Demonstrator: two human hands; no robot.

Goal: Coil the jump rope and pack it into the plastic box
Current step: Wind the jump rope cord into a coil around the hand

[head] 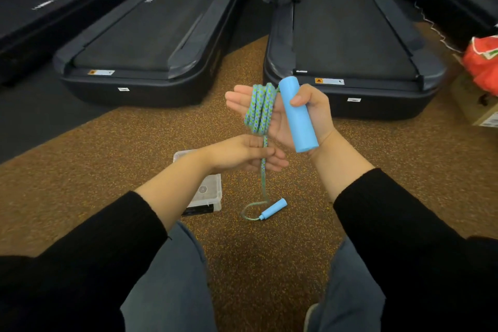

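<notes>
The blue-green braided jump rope (259, 109) is wound in several loops around the flat fingers of my right hand (310, 113). That hand's thumb pins one light-blue foam handle (296, 113) against the palm. My left hand (250, 153) sits just below and pinches the free strand (263, 170), which hangs down to the floor. The second blue handle (273, 209) lies on the floor at the rope's end. The clear plastic box (206, 191) stands on the floor, partly hidden behind my left forearm.
Two dark treadmill decks (151, 35) (350, 35) lie ahead on the speckled brown rubber floor (107, 156). A cardboard box (477, 105) with a red bag (482, 62) sits at the right edge. My knees in jeans (175, 277) frame the bottom.
</notes>
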